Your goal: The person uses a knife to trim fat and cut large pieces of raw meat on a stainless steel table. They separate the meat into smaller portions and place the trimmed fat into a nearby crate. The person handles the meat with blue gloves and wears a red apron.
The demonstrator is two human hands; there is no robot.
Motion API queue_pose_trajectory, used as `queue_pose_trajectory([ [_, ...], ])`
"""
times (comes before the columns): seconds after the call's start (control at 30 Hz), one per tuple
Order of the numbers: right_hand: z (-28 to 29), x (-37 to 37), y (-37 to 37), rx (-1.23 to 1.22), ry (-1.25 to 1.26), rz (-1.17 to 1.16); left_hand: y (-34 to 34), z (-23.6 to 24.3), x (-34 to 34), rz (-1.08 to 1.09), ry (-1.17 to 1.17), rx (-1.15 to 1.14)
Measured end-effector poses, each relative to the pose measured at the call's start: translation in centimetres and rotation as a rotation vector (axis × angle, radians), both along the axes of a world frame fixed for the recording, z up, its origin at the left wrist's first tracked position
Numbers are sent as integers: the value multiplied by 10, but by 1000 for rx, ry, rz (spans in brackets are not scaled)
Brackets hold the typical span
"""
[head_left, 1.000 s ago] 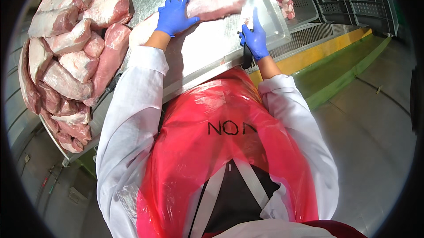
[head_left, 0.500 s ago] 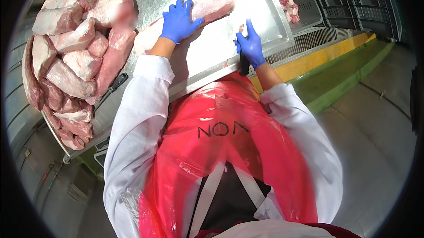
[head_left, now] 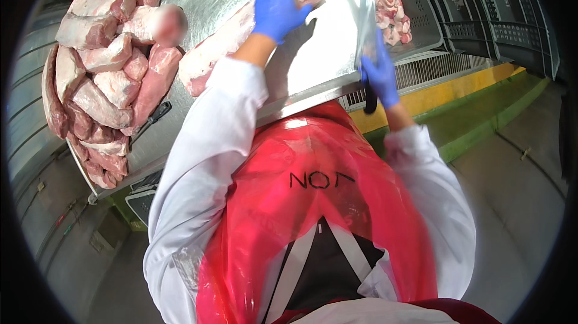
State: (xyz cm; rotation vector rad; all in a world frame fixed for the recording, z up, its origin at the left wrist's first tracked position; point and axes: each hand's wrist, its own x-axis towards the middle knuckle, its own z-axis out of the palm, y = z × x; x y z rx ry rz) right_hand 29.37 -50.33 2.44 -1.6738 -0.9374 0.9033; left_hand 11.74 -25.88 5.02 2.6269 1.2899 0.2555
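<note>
My left hand (head_left: 278, 11), in a blue glove, presses over the upper part of a long pale pink cut of meat (head_left: 214, 53) on a steel tray (head_left: 301, 101), its thumb out to the right. My right hand (head_left: 380, 68), also gloved and blurred, grips the black handle of a knife (head_left: 365, 14); the long blade points away from me along the tray's right rim, clear of the meat. Piled meat pieces (head_left: 90, 89) fill the tray's left side, with a black-handled tool (head_left: 158, 116) beside them.
A grey perforated container (head_left: 421, 23) at the upper right holds thin meat pieces (head_left: 390, 5). Dark plastic crates (head_left: 494, 17) stand beside it. Below are a metal grating (head_left: 433, 70) and a yellow and green ledge (head_left: 457, 119). My red apron (head_left: 313, 143) is against the work surface.
My left hand has shifted up and right along the meat, whose far end now lies nearer that hand. My right hand has moved right with the knife, away from the meat.
</note>
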Motion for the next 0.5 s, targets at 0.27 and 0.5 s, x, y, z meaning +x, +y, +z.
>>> queue_pose_trajectory([
  [0.27,-29,5,130,88,170,7,40,-21,22,305,-177,-362],
  [0.5,-27,-21,151,-99,56,318,38,-23,23,418,-302,-431],
])
